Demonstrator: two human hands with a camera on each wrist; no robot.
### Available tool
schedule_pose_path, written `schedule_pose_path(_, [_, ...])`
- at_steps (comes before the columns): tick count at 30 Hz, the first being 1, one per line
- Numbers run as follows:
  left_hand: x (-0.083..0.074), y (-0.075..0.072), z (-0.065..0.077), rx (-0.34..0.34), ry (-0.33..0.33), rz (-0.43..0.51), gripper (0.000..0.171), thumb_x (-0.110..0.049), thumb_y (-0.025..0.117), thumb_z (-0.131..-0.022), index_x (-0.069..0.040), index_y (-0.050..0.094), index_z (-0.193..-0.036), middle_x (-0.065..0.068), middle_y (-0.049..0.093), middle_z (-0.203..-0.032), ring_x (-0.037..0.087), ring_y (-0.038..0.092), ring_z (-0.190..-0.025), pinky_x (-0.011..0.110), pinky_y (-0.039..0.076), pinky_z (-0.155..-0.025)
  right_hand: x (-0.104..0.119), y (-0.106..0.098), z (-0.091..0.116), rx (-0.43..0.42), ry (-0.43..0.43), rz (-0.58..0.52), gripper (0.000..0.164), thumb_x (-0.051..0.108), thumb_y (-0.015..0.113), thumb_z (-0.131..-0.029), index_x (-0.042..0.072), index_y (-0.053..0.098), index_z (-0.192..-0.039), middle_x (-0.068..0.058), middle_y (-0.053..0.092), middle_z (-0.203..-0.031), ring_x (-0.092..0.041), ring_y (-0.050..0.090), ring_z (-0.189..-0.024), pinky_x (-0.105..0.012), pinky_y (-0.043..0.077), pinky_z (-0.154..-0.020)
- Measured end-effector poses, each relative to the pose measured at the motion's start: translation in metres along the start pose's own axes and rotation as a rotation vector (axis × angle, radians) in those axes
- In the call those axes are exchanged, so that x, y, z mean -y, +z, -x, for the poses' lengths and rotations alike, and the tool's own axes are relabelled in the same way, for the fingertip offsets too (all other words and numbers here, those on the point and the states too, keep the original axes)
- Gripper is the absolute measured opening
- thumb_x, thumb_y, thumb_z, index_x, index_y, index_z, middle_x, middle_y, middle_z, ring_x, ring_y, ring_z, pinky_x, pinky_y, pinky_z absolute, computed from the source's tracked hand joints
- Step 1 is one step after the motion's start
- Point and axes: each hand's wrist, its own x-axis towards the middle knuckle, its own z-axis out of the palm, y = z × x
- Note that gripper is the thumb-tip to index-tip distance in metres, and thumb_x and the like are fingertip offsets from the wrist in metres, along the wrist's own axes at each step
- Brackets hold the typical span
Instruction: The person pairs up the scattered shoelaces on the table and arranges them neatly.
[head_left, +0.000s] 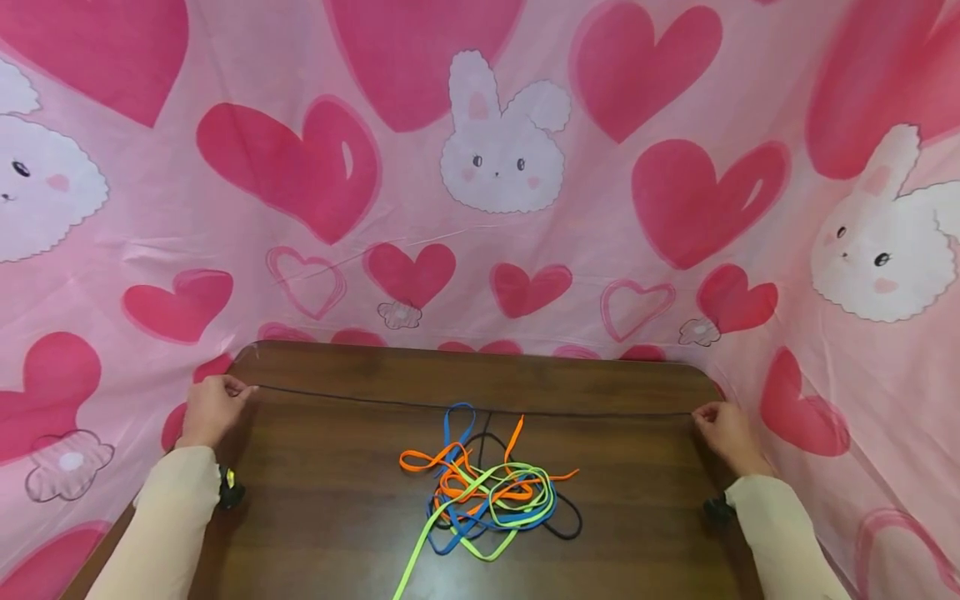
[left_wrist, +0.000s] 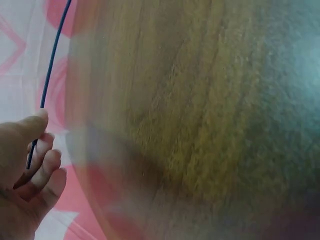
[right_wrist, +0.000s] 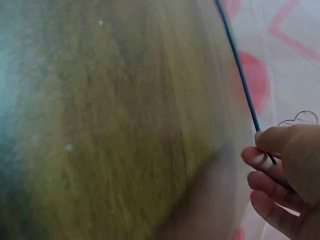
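A dark shoelace (head_left: 360,401) is stretched nearly straight across the far part of the table. My left hand (head_left: 212,410) pinches it near one end between thumb and forefinger, and in the left wrist view a short tail of the shoelace (left_wrist: 51,65) shows past the thumb. At the far right my right hand (head_left: 729,435) pinches the other end, its tip just past the fingers in the right wrist view. Below the taut stretch lies a tangle of orange (head_left: 517,437), yellow-green (head_left: 423,542), blue (head_left: 460,408) and dark (head_left: 573,521) shoelaces. One dark strand runs from the taut line into the tangle.
The brown wooden table (head_left: 315,500) has rounded far corners. Pink cloth (head_left: 420,225) printed with hearts and rabbits hangs behind it and on both sides. Dark devices are strapped at the left wrist (head_left: 231,492) and right wrist (head_left: 718,508).
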Motion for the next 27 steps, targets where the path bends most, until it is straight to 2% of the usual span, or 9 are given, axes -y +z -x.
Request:
schedule_pose_path(4, [0.003, 0.008, -0.002, -0.062, -0.017, 0.014, 0.027, -0.011, 0.075, -0.090, 0.012, 0.071, -0.076, 0.021, 0.068, -0.067, 0.029, 0.058, -0.060, 0.036, 0.042, -0.053, 0.002, 0.002, -0.005, 0.010, 0.051, 0.010, 0.021, 0.014, 0.071, -0.091, -0.004, 0.071, -0.081, -0.012, 0.068, -0.072, -0.023, 0.058, -0.065, -0.035, 0.047, -0.059])
schedule_pose_path(8, [0.003, 0.014, -0.005, -0.103, 0.023, 0.022, 0.020, -0.002, 0.066, -0.089, 0.016, 0.071, -0.081, 0.028, 0.069, -0.074, 0.041, 0.060, -0.067, 0.044, 0.043, -0.059, 0.004, 0.006, -0.013, 0.037, 0.086, 0.038, 0.027, 0.023, 0.071, -0.093, 0.000, 0.071, -0.080, -0.008, 0.067, -0.070, -0.022, 0.056, -0.065, -0.033, 0.044, -0.057])
schedule_pose_path(11, [0.002, 0.016, -0.006, -0.118, 0.055, 0.012, 0.019, 0.003, 0.058, -0.087, 0.018, 0.069, -0.087, 0.032, 0.069, -0.081, 0.049, 0.060, -0.074, 0.052, 0.044, -0.066, 0.008, 0.009, -0.019, -0.018, 0.068, 0.058, 0.028, 0.025, 0.072, -0.092, 0.002, 0.072, -0.078, -0.010, 0.069, -0.071, -0.024, 0.058, -0.065, -0.036, 0.045, -0.059])
schedule_pose_path(15, [-0.001, 0.017, -0.008, -0.190, 0.071, 0.030, 0.018, 0.005, 0.058, -0.087, 0.019, 0.069, -0.089, 0.034, 0.069, -0.084, 0.054, 0.061, -0.080, 0.060, 0.043, -0.075, 0.016, 0.010, -0.024, -0.107, 0.082, 0.037, 0.028, 0.023, 0.071, -0.092, -0.001, 0.073, -0.078, -0.016, 0.070, -0.074, -0.029, 0.061, -0.065, -0.039, 0.046, -0.059])
schedule_pose_path(19, [-0.005, 0.020, -0.014, -0.249, 0.024, 0.055, 0.015, 0.003, 0.064, -0.089, 0.017, 0.070, -0.087, 0.033, 0.069, -0.083, 0.055, 0.062, -0.082, 0.060, 0.042, -0.077, 0.022, 0.008, -0.025, -0.170, 0.144, -0.003, 0.029, 0.021, 0.068, -0.094, -0.006, 0.072, -0.082, -0.024, 0.071, -0.080, -0.037, 0.063, -0.069, -0.042, 0.046, -0.059])
schedule_pose_path(21, [-0.006, 0.022, -0.016, -0.244, -0.020, 0.054, 0.016, -0.001, 0.068, -0.089, 0.015, 0.070, -0.085, 0.032, 0.069, -0.081, 0.054, 0.062, -0.081, 0.059, 0.042, -0.075, 0.022, 0.008, -0.026, -0.183, 0.173, -0.008, 0.029, 0.021, 0.068, -0.095, -0.006, 0.072, -0.083, -0.025, 0.070, -0.082, -0.039, 0.063, -0.071, -0.042, 0.045, -0.058])
schedule_pose_path(23, [-0.007, 0.025, -0.017, -0.211, -0.066, 0.035, 0.018, -0.005, 0.070, -0.090, 0.012, 0.071, -0.084, 0.030, 0.069, -0.081, 0.053, 0.061, -0.082, 0.059, 0.043, -0.075, 0.021, 0.008, -0.027, -0.178, 0.185, -0.002, 0.028, 0.021, 0.068, -0.095, -0.005, 0.072, -0.084, -0.024, 0.070, -0.082, -0.038, 0.062, -0.071, -0.041, 0.044, -0.057])
schedule_pose_path(27, [-0.007, 0.030, -0.016, -0.107, -0.132, -0.008, 0.019, -0.009, 0.067, -0.091, 0.009, 0.071, -0.087, 0.032, 0.069, -0.089, 0.057, 0.060, -0.088, 0.063, 0.047, -0.076, 0.015, 0.012, -0.027, -0.134, 0.116, 0.043, 0.023, 0.017, 0.069, -0.093, -0.003, 0.073, -0.084, -0.021, 0.071, -0.080, -0.034, 0.062, -0.070, -0.039, 0.045, -0.058])
